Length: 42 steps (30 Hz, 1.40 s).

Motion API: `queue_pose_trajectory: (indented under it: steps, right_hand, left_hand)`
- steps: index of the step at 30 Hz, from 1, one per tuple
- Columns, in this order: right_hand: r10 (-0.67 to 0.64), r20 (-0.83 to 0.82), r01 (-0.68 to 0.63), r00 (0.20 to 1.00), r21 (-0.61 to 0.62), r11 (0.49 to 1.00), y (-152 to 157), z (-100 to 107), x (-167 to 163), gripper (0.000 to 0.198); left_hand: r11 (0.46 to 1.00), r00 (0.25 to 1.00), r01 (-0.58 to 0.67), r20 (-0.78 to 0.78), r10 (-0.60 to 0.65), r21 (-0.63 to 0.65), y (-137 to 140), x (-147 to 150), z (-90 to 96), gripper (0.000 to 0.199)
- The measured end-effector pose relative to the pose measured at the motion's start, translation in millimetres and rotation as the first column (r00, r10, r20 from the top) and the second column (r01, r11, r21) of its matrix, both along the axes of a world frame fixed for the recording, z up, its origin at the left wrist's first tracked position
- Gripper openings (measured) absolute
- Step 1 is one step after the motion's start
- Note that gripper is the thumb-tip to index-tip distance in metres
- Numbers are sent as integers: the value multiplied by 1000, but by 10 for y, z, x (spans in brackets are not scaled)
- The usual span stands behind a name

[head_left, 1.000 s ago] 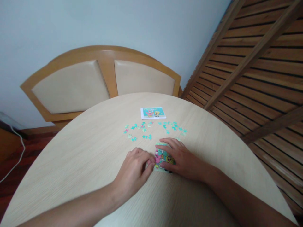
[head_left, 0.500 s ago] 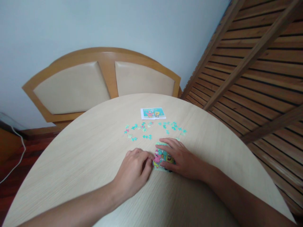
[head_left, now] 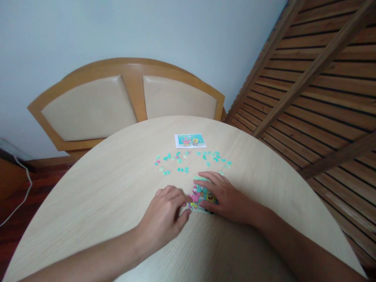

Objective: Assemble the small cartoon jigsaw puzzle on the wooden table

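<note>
A partly joined jigsaw puzzle (head_left: 196,197) with a pink starfish figure and a yellow sponge figure lies flat on the table near its front. My right hand (head_left: 225,196) rests over its right side, fingers spread, thumb across the lower middle, hiding part of the picture. From the left, my left hand (head_left: 169,209) touches the puzzle's left edge with its outstretched index finger. Its thumb is apart, near the lower left corner, and the other fingers are curled. Nothing shows between finger and thumb. Several loose puzzle pieces (head_left: 182,170) lie beyond the hands.
Behind the loose pieces lies a reference picture sheet (head_left: 190,141) with the same two figures. The round wooden table (head_left: 102,188) reaches a padded bench back (head_left: 139,92). A slatted wooden panel (head_left: 317,78) stands at the right, and a white cable (head_left: 29,184) hangs at the left.
The left thumb and index finger have parted, with the thumb lower and the index finger now on the puzzle's left edge. More of that edge shows. My right hand has stayed put.
</note>
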State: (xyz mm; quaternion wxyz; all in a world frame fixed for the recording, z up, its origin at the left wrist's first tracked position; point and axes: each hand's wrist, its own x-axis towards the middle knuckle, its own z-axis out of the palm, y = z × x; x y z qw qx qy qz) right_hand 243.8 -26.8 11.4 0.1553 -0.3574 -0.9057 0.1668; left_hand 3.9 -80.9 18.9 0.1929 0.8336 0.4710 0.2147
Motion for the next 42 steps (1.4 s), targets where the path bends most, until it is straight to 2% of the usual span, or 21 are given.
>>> queue_pose_trajectory:
  steps: [9,16,20,26,30,34,42]
  right_hand:
    - [6,14,-6,1000,-2,1000,3,2,8,58]
    - [1,17,-1,1000,3,1000,1,-4,6,58]
    - [8,28,-8,1000,0,1000,5,-3,2,59]
    - [1,32,-1,999,2,1000,12,3,1,60]
    - [4,38,-3,999,-11,1000,11,11,0,61]
    - [-2,26,2,1000,-14,1000,12,-1,3,61]
    - [29,49,-28,998,-19,999,45,28,13,58]
  left_hand:
    - [1000,1000,-5,-27,5,17,14,-8,-5,11]
    - [999,999,38,-22,-38,16,17,-23,-12,10]
    - [995,995,67,-76,-61,77,19,-32,-4,11]
    - [951,974,164,-197,-114,261,2,-29,0,14]
    - [907,936,231,-335,-108,353,-75,7,10,16]
    - [881,907,276,-407,-107,384,-127,30,39,18]
    - [870,898,344,-394,-195,354,32,-2,37,16]
